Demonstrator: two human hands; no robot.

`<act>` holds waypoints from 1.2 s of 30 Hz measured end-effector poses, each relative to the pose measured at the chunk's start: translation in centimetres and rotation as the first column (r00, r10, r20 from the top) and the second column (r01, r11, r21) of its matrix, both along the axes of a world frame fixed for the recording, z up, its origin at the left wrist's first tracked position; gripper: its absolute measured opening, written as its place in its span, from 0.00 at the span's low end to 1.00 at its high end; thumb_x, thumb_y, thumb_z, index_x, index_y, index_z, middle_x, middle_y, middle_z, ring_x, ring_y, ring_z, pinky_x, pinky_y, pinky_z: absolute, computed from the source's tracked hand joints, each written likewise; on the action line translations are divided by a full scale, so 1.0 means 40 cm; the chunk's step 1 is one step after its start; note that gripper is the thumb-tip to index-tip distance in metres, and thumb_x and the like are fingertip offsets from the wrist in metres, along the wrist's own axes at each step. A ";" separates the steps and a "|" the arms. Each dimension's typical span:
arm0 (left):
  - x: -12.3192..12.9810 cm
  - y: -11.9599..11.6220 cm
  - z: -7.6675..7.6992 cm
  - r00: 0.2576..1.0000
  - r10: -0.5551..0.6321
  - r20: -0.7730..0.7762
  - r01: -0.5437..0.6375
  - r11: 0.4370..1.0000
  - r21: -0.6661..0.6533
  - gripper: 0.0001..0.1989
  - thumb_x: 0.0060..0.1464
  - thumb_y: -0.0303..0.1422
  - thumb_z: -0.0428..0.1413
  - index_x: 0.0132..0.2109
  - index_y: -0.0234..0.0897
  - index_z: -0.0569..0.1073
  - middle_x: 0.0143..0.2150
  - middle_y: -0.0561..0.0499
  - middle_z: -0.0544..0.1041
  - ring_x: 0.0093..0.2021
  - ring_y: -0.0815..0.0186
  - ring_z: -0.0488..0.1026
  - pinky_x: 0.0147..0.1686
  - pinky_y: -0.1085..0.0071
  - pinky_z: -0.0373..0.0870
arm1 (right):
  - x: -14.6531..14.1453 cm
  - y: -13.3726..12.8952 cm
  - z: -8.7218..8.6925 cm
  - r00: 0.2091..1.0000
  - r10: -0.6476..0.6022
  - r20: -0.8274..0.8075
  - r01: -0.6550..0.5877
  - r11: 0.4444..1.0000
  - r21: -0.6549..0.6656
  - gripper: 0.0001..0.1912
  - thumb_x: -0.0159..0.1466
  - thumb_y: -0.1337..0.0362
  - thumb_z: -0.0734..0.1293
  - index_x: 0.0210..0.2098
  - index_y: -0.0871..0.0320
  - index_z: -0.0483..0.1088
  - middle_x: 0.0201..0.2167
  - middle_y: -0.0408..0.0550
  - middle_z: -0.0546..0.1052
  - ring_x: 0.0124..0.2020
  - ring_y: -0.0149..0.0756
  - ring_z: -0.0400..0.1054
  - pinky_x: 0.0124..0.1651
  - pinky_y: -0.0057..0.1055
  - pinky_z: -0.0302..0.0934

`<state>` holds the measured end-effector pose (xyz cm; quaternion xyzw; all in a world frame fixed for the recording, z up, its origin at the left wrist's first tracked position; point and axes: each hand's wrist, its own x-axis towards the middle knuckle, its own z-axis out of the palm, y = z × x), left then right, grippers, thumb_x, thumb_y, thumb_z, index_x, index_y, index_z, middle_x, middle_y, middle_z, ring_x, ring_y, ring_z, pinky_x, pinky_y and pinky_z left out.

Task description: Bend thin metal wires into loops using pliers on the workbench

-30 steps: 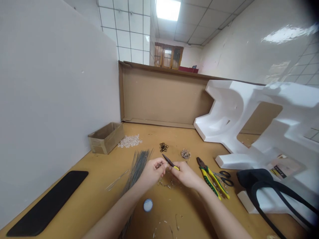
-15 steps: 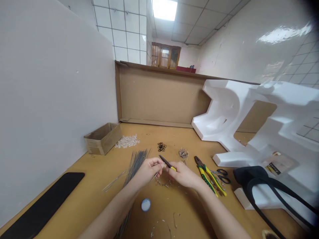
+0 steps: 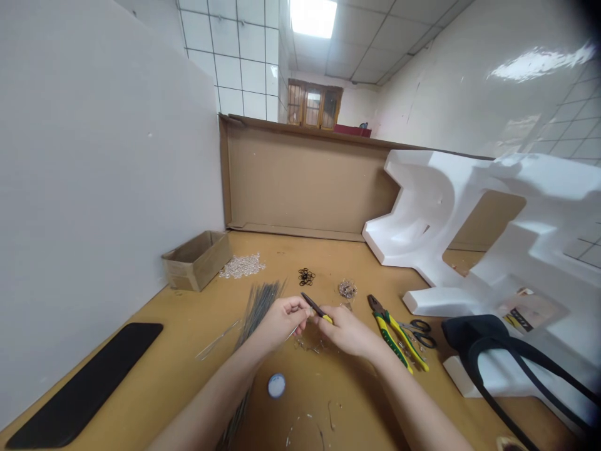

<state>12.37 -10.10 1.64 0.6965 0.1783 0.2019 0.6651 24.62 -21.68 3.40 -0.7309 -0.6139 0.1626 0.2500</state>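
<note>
My right hand (image 3: 342, 327) is closed around the yellow handles of needle-nose pliers (image 3: 312, 304), whose dark jaws point up and left. Close beside it, my left hand (image 3: 287, 319) pinches a thin metal wire (image 3: 292, 334); its far end at the fingertips is too small to make out. Both hands meet above the table, fingertips almost touching. Under my left forearm runs a bundle of grey wires (image 3: 258, 307). Small bent wire pieces (image 3: 307, 344) lie just below the hands.
Around them are clear beads (image 3: 243, 265), black rings (image 3: 307, 277), a pile of wire pieces (image 3: 347, 289), larger pliers (image 3: 392, 332), scissors (image 3: 421, 332), a round blue-rimmed lid (image 3: 277, 385) and a cardboard box (image 3: 196, 260). White foam (image 3: 422, 188) stands at right; a black pad (image 3: 89, 382) lies left.
The hands keep almost the same pose, with wire and pliers still held. The whole view has shifted very slightly.
</note>
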 end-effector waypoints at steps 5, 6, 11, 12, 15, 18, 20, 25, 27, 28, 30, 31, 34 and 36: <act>-0.002 0.002 0.002 1.000 -0.010 0.000 0.010 1.000 0.000 0.09 0.44 0.36 0.53 0.25 0.33 0.67 0.16 0.57 0.64 0.17 0.74 0.61 0.19 0.77 0.57 | -0.001 0.001 -0.005 0.999 -0.023 0.048 0.022 1.000 0.006 0.18 0.63 0.59 0.52 0.30 0.60 0.68 0.21 0.43 0.68 0.23 0.29 0.59 0.26 0.22 0.49; -0.003 0.002 0.003 1.000 -0.012 0.003 0.012 1.000 0.003 0.09 0.44 0.36 0.53 0.25 0.33 0.67 0.17 0.57 0.64 0.17 0.74 0.61 0.20 0.77 0.57 | -0.001 0.001 -0.006 0.998 -0.022 0.061 0.021 1.000 0.012 0.18 0.63 0.59 0.52 0.30 0.60 0.69 0.21 0.43 0.68 0.23 0.29 0.59 0.26 0.22 0.49; -0.003 0.001 -0.002 1.000 0.002 -0.006 -0.002 1.000 0.029 0.08 0.45 0.35 0.53 0.26 0.33 0.67 0.17 0.57 0.65 0.18 0.74 0.61 0.20 0.77 0.59 | -0.012 0.010 -0.025 0.973 -0.130 0.189 0.132 0.991 -0.001 0.18 0.63 0.59 0.52 0.30 0.59 0.70 0.22 0.46 0.71 0.23 0.31 0.61 0.28 0.24 0.49; -0.002 0.002 -0.006 1.000 0.010 -0.006 -0.010 0.999 0.040 0.08 0.45 0.35 0.52 0.25 0.33 0.67 0.17 0.57 0.65 0.18 0.74 0.61 0.21 0.77 0.59 | -0.016 0.014 -0.031 0.958 -0.171 0.229 0.177 0.984 -0.005 0.18 0.63 0.59 0.53 0.30 0.59 0.70 0.22 0.47 0.72 0.24 0.32 0.63 0.28 0.25 0.49; 0.005 0.004 -0.019 0.999 0.039 0.005 -0.039 0.997 0.064 0.08 0.45 0.34 0.52 0.24 0.34 0.65 0.17 0.56 0.65 0.18 0.74 0.61 0.21 0.76 0.60 | -0.028 0.027 -0.047 0.908 -0.256 0.333 0.276 0.961 -0.014 0.16 0.62 0.59 0.54 0.31 0.59 0.70 0.25 0.51 0.74 0.27 0.36 0.66 0.29 0.26 0.49; 0.013 0.008 -0.029 0.999 0.051 0.017 -0.052 0.997 0.065 0.08 0.45 0.34 0.52 0.24 0.34 0.65 0.17 0.56 0.65 0.18 0.74 0.62 0.21 0.76 0.60 | -0.034 0.036 -0.054 0.880 -0.285 0.380 0.315 0.949 -0.019 0.15 0.62 0.59 0.54 0.33 0.58 0.70 0.26 0.53 0.75 0.27 0.37 0.67 0.28 0.27 0.48; 0.017 0.008 -0.031 0.998 0.057 0.028 -0.059 0.996 0.067 0.08 0.46 0.35 0.51 0.25 0.33 0.65 0.18 0.56 0.66 0.19 0.74 0.62 0.22 0.76 0.61 | -0.031 0.038 -0.054 0.876 -0.288 0.386 0.314 0.949 -0.003 0.16 0.63 0.59 0.53 0.33 0.58 0.69 0.27 0.52 0.76 0.27 0.37 0.68 0.28 0.27 0.47; 0.020 0.001 -0.031 0.999 0.047 0.027 -0.048 0.998 0.032 0.10 0.47 0.37 0.50 0.27 0.34 0.64 0.20 0.55 0.67 0.19 0.73 0.64 0.21 0.76 0.63 | -0.017 0.030 -0.048 0.938 -0.213 0.274 0.213 0.977 0.029 0.16 0.63 0.57 0.52 0.31 0.57 0.67 0.27 0.48 0.74 0.28 0.35 0.67 0.28 0.26 0.48; 0.020 -0.001 -0.031 0.998 0.045 0.035 -0.046 0.999 0.026 0.11 0.47 0.38 0.50 0.27 0.34 0.64 0.19 0.55 0.66 0.18 0.73 0.64 0.19 0.76 0.62 | -0.013 0.027 -0.045 0.950 -0.202 0.237 0.193 0.979 0.058 0.14 0.63 0.58 0.53 0.31 0.57 0.66 0.29 0.47 0.74 0.30 0.34 0.66 0.29 0.25 0.48; 0.020 -0.001 -0.031 0.998 0.051 0.040 -0.052 0.998 0.028 0.11 0.47 0.38 0.50 0.27 0.34 0.63 0.19 0.56 0.66 0.18 0.73 0.63 0.19 0.76 0.62 | -0.012 0.025 -0.044 0.953 -0.204 0.226 0.192 0.979 0.074 0.13 0.62 0.59 0.54 0.32 0.57 0.65 0.30 0.47 0.73 0.30 0.34 0.66 0.30 0.25 0.49; 0.019 0.000 -0.032 0.996 0.069 0.049 -0.071 0.997 0.038 0.11 0.47 0.39 0.49 0.27 0.34 0.63 0.20 0.56 0.66 0.18 0.73 0.63 0.19 0.76 0.62 | -0.009 0.024 -0.040 0.959 -0.207 0.196 0.191 0.977 0.094 0.11 0.62 0.62 0.54 0.32 0.58 0.65 0.31 0.47 0.72 0.32 0.33 0.65 0.32 0.25 0.50; 0.019 0.002 -0.032 0.996 0.078 0.053 -0.080 0.996 0.047 0.11 0.48 0.39 0.49 0.28 0.34 0.63 0.20 0.56 0.65 0.18 0.74 0.63 0.19 0.76 0.62 | -0.007 0.024 -0.038 0.964 -0.202 0.173 0.186 0.977 0.100 0.10 0.62 0.62 0.54 0.33 0.58 0.65 0.31 0.47 0.72 0.32 0.33 0.65 0.33 0.25 0.51; 0.017 0.006 -0.033 0.995 0.088 0.057 -0.093 0.992 0.087 0.10 0.49 0.38 0.48 0.29 0.34 0.63 0.21 0.57 0.64 0.19 0.74 0.62 0.18 0.78 0.61 | 0.002 0.023 -0.031 0.984 -0.148 0.095 0.138 0.985 0.103 0.11 0.62 0.62 0.54 0.33 0.58 0.65 0.32 0.47 0.71 0.34 0.33 0.64 0.35 0.26 0.52; 0.015 0.007 -0.031 0.994 0.093 0.064 -0.100 0.988 0.117 0.10 0.50 0.38 0.48 0.29 0.34 0.63 0.20 0.58 0.62 0.18 0.76 0.59 0.16 0.79 0.57 | 0.010 0.022 -0.025 0.993 -0.104 0.054 0.099 0.990 0.100 0.12 0.62 0.61 0.54 0.33 0.58 0.65 0.32 0.47 0.70 0.34 0.33 0.64 0.36 0.26 0.53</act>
